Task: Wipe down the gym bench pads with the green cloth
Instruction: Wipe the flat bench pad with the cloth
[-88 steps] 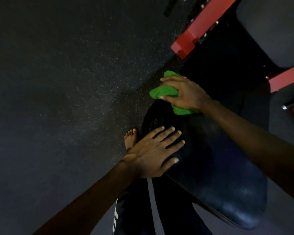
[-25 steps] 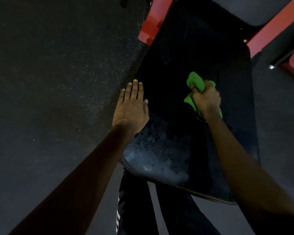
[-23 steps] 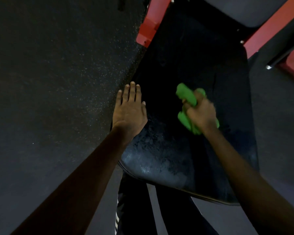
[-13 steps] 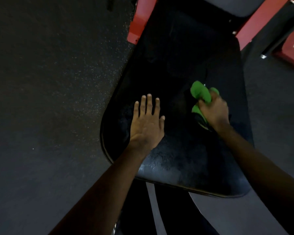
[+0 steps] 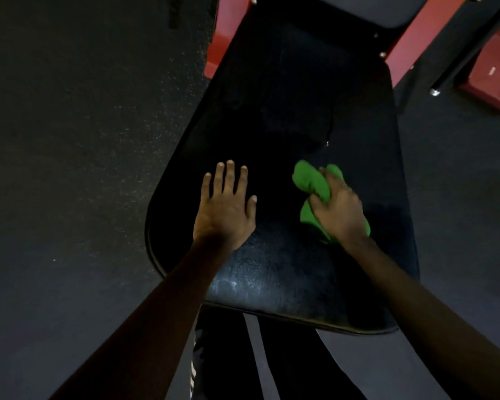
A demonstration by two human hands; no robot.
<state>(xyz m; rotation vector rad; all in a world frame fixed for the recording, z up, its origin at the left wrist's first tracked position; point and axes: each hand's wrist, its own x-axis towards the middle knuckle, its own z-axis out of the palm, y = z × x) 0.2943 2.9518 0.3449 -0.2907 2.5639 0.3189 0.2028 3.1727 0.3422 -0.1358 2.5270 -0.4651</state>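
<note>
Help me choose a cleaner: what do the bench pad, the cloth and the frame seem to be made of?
Bench pad: probably black vinyl or faux leather; its near end shows fine grain and pale sheen. Cloth: soft matte green fabric, bunched into folds in the right hand; weave too small to tell. Frame: likely red painted metal, by straight bars and bolt heads.

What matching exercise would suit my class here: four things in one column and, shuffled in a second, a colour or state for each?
1. left hand
2. right hand
3. green cloth
4. bench frame

A. red
B. lies flat on the bench pad
C. bunched up
D. grips the cloth

Pairs: 1-B, 2-D, 3-C, 4-A
</note>
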